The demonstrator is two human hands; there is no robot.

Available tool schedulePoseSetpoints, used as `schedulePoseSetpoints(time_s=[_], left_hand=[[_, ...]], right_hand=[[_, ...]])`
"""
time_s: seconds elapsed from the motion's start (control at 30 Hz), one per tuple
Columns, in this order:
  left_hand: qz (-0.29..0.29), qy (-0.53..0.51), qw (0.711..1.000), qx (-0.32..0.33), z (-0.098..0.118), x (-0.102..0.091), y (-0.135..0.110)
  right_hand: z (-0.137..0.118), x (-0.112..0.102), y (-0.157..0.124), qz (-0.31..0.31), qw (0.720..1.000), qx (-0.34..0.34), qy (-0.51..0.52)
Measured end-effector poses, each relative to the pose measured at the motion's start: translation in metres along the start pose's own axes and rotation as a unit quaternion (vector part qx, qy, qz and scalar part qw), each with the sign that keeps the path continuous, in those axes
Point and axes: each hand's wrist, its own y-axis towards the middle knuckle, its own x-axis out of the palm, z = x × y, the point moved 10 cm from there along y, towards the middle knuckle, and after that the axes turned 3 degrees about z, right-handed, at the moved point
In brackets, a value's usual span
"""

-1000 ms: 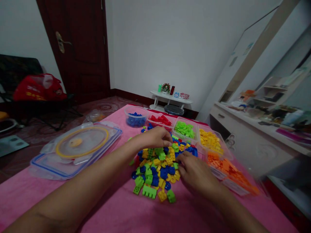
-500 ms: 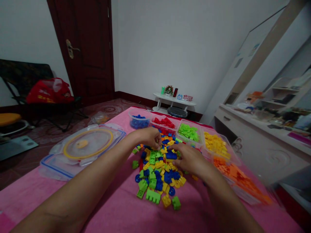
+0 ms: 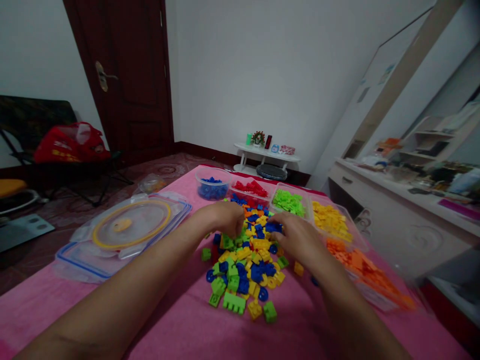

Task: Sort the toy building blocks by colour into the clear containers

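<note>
A loose pile of building blocks [image 3: 247, 265] in yellow, green, blue and red lies in the middle of the pink-covered table [image 3: 180, 320], and both bare hands are in its far edge. The left hand [image 3: 225, 220] sits at the pile's 11 o'clock with its fingers curled down among the pieces; whether its grip has closed on anything cannot be told, since the fingertips are hidden. The right hand [image 3: 296, 237] lies at the pile's 1 o'clock, its grip pinched on a blue block [image 3: 273, 227] at the fingertips, just beside the left hand.

Clear tubs of sorted blocks curve around the far side of the pile. A round blue tub [image 3: 197, 179] stands at 11 o'clock, a red tub [image 3: 267, 186] at 12, a green tub [image 3: 290, 187] at 1, a yellow tub [image 3: 347, 212] at 2 and an orange tub [image 3: 378, 300] at 3, the last blurred. At 9 o'clock, well apart from the pile, a stack of clear lids [image 3: 123, 232] rests on the table.
</note>
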Motion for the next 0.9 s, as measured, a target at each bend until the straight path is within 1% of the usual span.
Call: schedulePoseSetpoints(time_s=[0.07, 0.1, 0.13, 0.17, 0.27, 0.4, 0.5, 0.63, 0.7, 0.77, 0.83, 0.9], left_hand=[[0.05, 0.052, 0.997, -0.035, -0.009, -0.014, -0.003], [0.076, 0.068, 0.994, -0.045, -0.012, -0.021, -0.004], [0.092, 0.075, 0.992, -0.049, -0.014, -0.025, -0.006], [0.093, 0.073, 0.992, -0.048, -0.016, -0.026, -0.007], [0.053, 0.052, 0.997, -0.029, -0.019, -0.017, -0.007], [0.013, 0.068, 0.997, -0.043, -0.023, -0.005, -0.005], [0.009, 0.086, 0.994, -0.062, -0.024, -0.001, -0.001], [0.016, 0.087, 0.993, -0.075, -0.027, 0.001, 0.003], [0.055, 0.054, 0.995, -0.071, -0.029, -0.006, 0.004], [0.117, -0.012, 0.992, -0.045, -0.027, -0.019, 0.004], [0.171, -0.103, 0.98, -0.001, -0.021, -0.03, 0.005], [0.196, -0.202, 0.959, 0.033, -0.015, -0.034, 0.009]], right_hand=[[0.006, -0.006, 0.001, 0.02, 1.0, 0.015, -0.012], [0.005, -0.005, 0.0, 0.019, 1.0, 0.013, -0.011], [0.003, -0.002, 0.0, 0.007, 1.0, 0.005, -0.007], [0.001, 0.003, 0.0, -0.011, 1.0, -0.004, -0.002], [-0.004, 0.019, -0.002, -0.052, 0.998, -0.025, -0.003], [0.0, 0.032, -0.002, -0.051, 0.998, -0.028, -0.017], [0.002, 0.04, -0.001, -0.053, 0.998, -0.025, -0.002], [0.008, 0.041, 0.003, -0.029, 0.999, -0.014, 0.021], [0.013, 0.041, 0.005, -0.015, 0.999, -0.008, 0.03], [0.015, 0.042, 0.007, -0.004, 0.999, -0.007, 0.031], [0.017, 0.043, 0.007, -0.001, 1.0, -0.004, 0.016], [0.017, 0.045, 0.007, -0.004, 1.0, 0.003, -0.004]])
